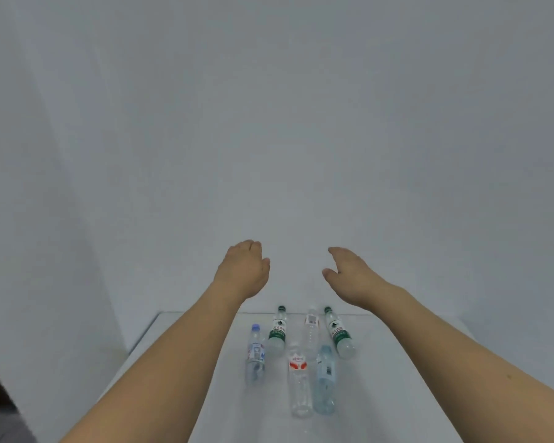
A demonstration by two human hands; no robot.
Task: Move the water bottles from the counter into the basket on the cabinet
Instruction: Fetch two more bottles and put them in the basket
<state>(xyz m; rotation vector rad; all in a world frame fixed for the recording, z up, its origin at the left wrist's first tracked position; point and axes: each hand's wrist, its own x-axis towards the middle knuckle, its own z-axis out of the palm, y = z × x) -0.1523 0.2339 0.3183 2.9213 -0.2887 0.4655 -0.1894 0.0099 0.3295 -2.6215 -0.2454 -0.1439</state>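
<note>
Both arms are stretched out forward over the counter, and neither hand is holding anything. The left hand [242,268] is up in the air in front of the wall with its fingers loosely bent and the thumb tucked toward the middle. The right hand [349,273] is at about the same height, fingers relaxed and a bit spread, thumb pointing inward at the other hand. There's a gap between the 2 hands, and both are well above the bottles, not touching any of them.

Below them, 6 water bottles sit in a loose cluster on the white counter [397,378], near its far edge. Back row: a green-label bottle on the left [277,330], a clear bottle with a small red-and-white label [311,327] in the middle, and a second green-label bottle [339,334] on the right. Closer in: a bottle with a purple-ish cap and blue label [255,354] off to the left, a clear one with a red-and-white label [298,378], and a pale blue bottle [325,378] just beside it.

Behind everything it's just a plain pale wall [269,123]. I can't see the basket or cabinet from here.
</note>
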